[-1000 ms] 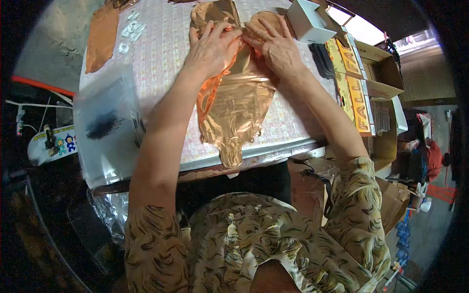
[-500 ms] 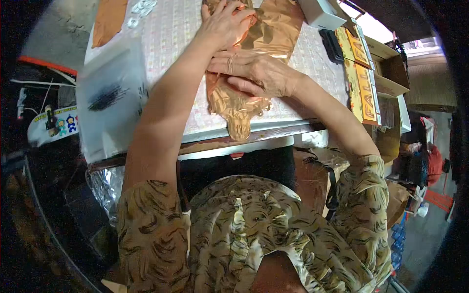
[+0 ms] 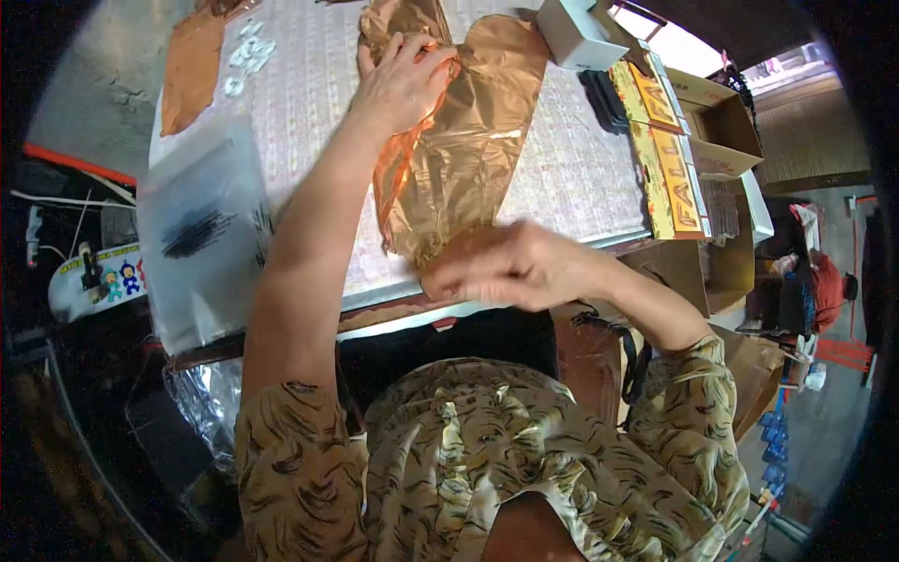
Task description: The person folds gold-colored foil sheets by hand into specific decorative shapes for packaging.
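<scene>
A shiny copper-coloured foil balloon (image 3: pixel 473 122) lies flat and uninflated on the table, with a fold along its left side. My left hand (image 3: pixel 403 89) rests on the upper left part of the foil, its fingers spread over the folded edge. At the balloon's narrow lower end, by the near table edge, is my right hand (image 3: pixel 524 267). Motion smears its fingers, and they cover the balloon's tail, so their grip cannot be made out.
On the left lie a clear plastic sleeve (image 3: pixel 211 244) with dark strands, a flat copper-coloured piece (image 3: pixel 192 70) and small white pieces (image 3: pixel 248 56). To the right are a white box (image 3: pixel 581 33), a black case (image 3: pixel 604 100), yellow FALL boxes (image 3: pixel 670 183) and an open cardboard box (image 3: pixel 721 117).
My right hand has moved down from the middle of the balloon to its lower end, uncovering the foil there. My left hand stays on the upper foil. The view has shifted slightly.
</scene>
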The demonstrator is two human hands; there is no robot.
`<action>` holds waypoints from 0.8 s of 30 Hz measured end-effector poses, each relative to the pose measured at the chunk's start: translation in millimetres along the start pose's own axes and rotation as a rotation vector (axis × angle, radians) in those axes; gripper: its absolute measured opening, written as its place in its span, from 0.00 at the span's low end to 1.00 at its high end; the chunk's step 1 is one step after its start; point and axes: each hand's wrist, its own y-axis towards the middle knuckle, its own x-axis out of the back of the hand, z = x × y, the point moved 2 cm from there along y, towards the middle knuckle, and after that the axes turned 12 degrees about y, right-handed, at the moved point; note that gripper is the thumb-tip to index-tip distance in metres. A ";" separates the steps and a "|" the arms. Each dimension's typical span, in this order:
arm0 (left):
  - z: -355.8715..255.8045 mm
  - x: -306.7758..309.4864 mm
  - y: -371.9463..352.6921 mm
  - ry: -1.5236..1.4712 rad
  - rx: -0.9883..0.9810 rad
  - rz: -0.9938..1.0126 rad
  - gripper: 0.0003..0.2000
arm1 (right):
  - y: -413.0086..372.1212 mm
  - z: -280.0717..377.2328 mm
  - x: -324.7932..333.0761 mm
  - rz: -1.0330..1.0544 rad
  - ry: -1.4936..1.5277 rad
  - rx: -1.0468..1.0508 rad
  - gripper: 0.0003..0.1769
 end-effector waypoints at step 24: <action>-4.3 3.2 0.9 -0.011 0.007 0.036 0.21 | -7.8 -100.9 179.2 -1.317 -0.661 -0.495 0.16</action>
